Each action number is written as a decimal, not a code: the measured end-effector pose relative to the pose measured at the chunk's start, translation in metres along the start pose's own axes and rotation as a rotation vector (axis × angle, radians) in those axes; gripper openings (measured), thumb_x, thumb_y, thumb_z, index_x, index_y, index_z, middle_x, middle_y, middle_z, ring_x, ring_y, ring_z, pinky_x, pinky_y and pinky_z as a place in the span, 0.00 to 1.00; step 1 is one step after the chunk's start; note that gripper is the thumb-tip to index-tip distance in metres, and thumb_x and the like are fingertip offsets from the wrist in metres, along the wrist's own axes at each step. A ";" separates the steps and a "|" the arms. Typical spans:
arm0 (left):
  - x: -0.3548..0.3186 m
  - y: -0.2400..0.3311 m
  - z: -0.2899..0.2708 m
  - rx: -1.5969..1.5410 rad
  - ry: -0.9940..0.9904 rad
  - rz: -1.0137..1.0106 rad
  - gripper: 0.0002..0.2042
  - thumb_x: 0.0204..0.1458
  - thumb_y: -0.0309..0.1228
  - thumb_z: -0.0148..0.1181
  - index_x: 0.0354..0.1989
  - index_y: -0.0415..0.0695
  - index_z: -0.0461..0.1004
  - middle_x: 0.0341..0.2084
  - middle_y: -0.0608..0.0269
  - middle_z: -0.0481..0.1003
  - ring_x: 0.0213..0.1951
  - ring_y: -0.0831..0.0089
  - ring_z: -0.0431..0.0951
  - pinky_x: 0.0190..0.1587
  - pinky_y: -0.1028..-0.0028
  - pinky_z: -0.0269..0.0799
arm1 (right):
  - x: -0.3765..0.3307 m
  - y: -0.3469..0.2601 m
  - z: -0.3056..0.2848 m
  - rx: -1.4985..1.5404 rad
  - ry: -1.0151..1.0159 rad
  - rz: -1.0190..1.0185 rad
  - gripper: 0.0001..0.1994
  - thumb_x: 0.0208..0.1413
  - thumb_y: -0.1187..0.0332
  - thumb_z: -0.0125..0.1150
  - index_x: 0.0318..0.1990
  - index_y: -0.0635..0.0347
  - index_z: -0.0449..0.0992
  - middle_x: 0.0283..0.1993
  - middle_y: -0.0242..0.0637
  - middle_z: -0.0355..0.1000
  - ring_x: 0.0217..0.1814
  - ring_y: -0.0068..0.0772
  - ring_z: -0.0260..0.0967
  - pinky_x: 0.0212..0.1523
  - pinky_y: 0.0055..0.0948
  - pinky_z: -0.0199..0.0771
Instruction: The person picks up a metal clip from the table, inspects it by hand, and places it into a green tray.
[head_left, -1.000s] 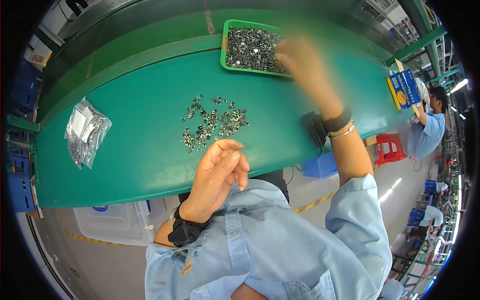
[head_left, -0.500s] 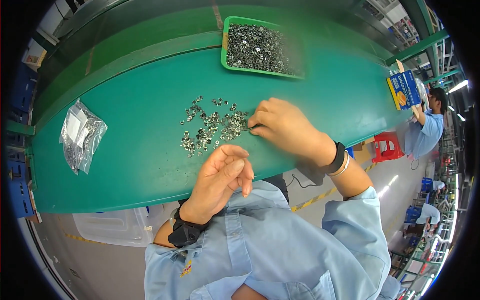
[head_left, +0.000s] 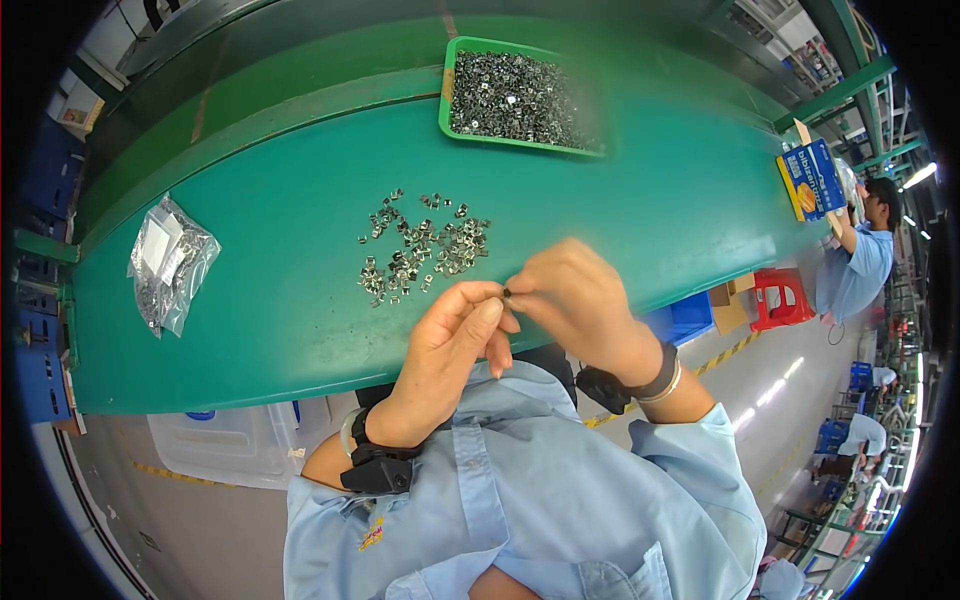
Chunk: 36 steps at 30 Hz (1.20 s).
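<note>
Nearest you, just beyond your shirt front, your left hand [head_left: 427, 365] is half curled, palm turned inward, its thumb and forefinger tips close together beside your right hand [head_left: 585, 305]. Your right thumb and forefinger pinch a small dark piece [head_left: 507, 293] right at their tips, and that piece sits where the two hands meet, over the near edge of the table [head_left: 270, 310]; whether your left fingertips also grip it or only touch it, you cannot tell from here. For good handling, hold it by its edges with light, even pressure, since something this small could slip or spin if squeezed off-centre. Working slightly farther in over the green top would probably be safer, as a dropped piece could fall past the edge to the floor. Steady the left fingers as a rest, and let the right ones do the fine turning. Just past your fingertips lies the loose scatter of small metal parts [head_left: 463, 247]; mind your knuckles, which could sweep it about. Off to the left rests a clear bag [head_left: 170, 265], and farthest, the green tray [head_left: 500, 141] full of similar-looking parts, its right end blurred.
</note>
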<state>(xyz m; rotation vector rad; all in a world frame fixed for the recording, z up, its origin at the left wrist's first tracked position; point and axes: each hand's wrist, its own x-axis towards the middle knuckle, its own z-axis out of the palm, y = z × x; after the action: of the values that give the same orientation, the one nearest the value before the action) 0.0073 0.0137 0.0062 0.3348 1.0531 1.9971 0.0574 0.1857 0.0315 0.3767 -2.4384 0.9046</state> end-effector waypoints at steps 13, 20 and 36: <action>-0.007 -0.001 0.008 0.280 0.019 0.075 0.08 0.59 0.28 0.48 0.43 0.38 0.66 0.29 0.62 0.73 0.25 0.79 0.71 0.27 0.80 0.68 | -0.023 -0.008 0.006 0.018 0.095 -0.001 0.14 0.38 0.78 0.67 0.35 0.58 0.72 0.33 0.35 0.71 0.33 0.37 0.69 0.31 0.30 0.69; -0.008 0.003 0.008 0.297 0.016 -0.005 0.08 0.58 0.27 0.50 0.43 0.38 0.67 0.29 0.61 0.73 0.25 0.79 0.72 0.27 0.81 0.68 | -0.030 -0.012 0.002 0.087 0.053 0.061 0.12 0.44 0.76 0.64 0.37 0.58 0.71 0.33 0.34 0.69 0.35 0.36 0.69 0.34 0.32 0.70; -0.009 0.000 0.006 0.093 -0.016 -0.068 0.09 0.59 0.32 0.51 0.41 0.38 0.69 0.28 0.62 0.74 0.25 0.79 0.72 0.26 0.81 0.67 | -0.032 -0.012 0.004 0.115 0.122 0.019 0.10 0.42 0.79 0.65 0.34 0.60 0.74 0.31 0.36 0.70 0.33 0.36 0.69 0.31 0.29 0.69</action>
<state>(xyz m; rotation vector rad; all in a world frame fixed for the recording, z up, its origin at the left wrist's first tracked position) 0.0163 0.0107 0.0108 0.3595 1.1354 1.8863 0.0877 0.1772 0.0174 0.3293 -2.2894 1.0478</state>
